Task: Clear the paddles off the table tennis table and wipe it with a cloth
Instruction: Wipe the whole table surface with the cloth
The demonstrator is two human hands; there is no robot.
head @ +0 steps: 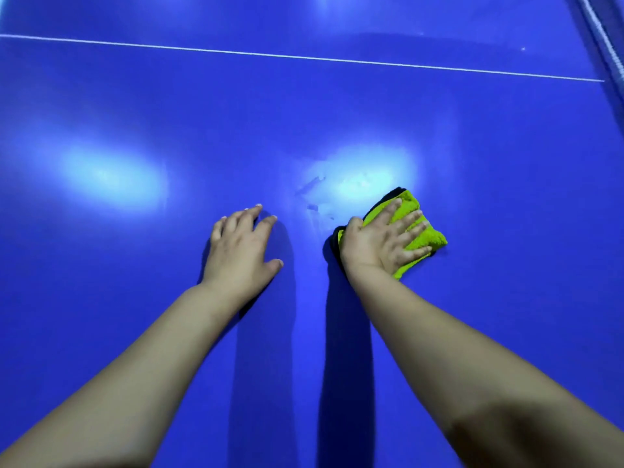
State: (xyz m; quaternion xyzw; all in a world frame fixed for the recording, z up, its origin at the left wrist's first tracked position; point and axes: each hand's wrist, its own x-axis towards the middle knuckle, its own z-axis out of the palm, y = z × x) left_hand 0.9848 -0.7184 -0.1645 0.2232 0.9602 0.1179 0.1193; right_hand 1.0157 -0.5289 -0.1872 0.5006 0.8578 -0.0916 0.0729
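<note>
The blue table tennis table (135, 298) fills the view. My right hand (378, 241) presses flat on a folded lime-green cloth (427, 236) with a dark underside, right of centre. My left hand (241, 248) rests flat on the bare table surface, fingers spread, a short way left of the cloth and holding nothing. Damp smear marks (314, 194) show on the surface just beyond and between the hands. No paddles are in view.
A thin white line (304, 58) crosses the table far ahead. The net's edge (607, 45) runs along the upper right corner. Bright light reflections lie on the surface at left and centre.
</note>
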